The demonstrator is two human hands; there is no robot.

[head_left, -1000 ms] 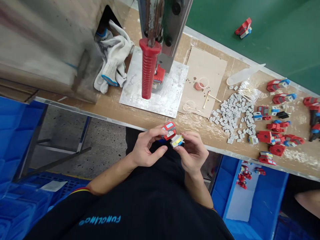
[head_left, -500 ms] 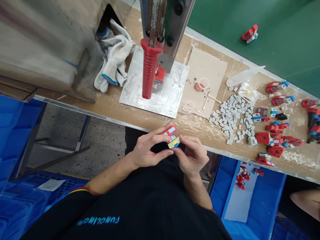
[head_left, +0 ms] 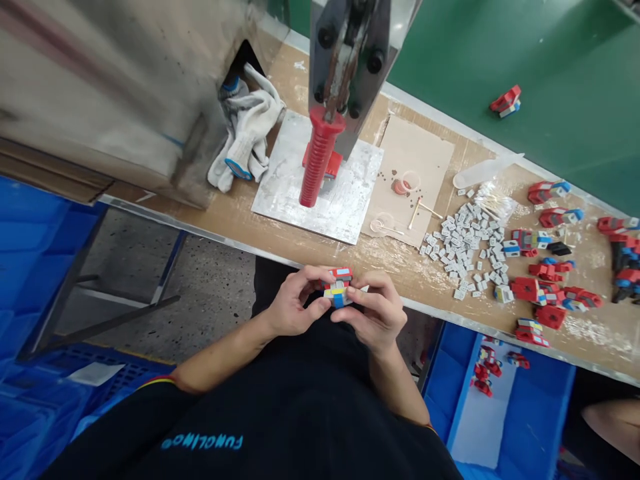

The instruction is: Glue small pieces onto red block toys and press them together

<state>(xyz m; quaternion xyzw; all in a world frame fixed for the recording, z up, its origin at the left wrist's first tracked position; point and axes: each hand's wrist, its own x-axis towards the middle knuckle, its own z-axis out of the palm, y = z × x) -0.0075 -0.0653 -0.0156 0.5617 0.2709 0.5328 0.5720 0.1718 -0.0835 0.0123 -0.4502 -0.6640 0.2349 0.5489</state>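
Between the fingers of left hand and right hand, pinched the red-and-grey toy beside the table, at its near edge. Apparently was fitting sections; probably called for alignment, then even pressure. Allowed room short of the metal plate; farther, met the press handle; rightward, grey parts.

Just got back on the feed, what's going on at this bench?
The left hand and right hand together hold a small red, grey, yellow and blue toy piece, just off the near edge of the bench. Ahead, a red lever handle hangs above a metal plate. To the right lie small grey parts and more red pieces.
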